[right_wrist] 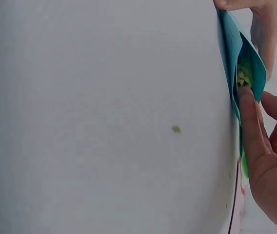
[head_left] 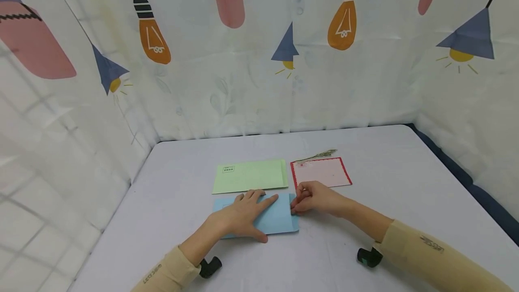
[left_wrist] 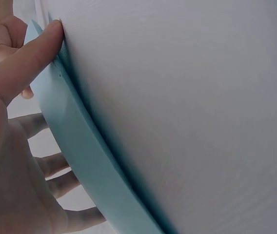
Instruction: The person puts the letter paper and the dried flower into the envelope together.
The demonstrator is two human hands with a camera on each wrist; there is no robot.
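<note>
A light blue envelope lies on the table with its mouth facing right. Spread fingers of my left hand press on its top, and the thumb sits along the near edge. My right hand is at the mouth with bent fingers. In the right wrist view, the blue paper gapes and a yellow-green dried sprig shows inside. One right fingertip reaches into the gap against the sprig, while another is at the paper's outer edge. The rest of the sprig is hidden inside.
A pale green envelope lies just behind the blue one. To its right is a pink card with a red border, and a dried sprig lies along its far edge. A small green crumb is on the white tabletop.
</note>
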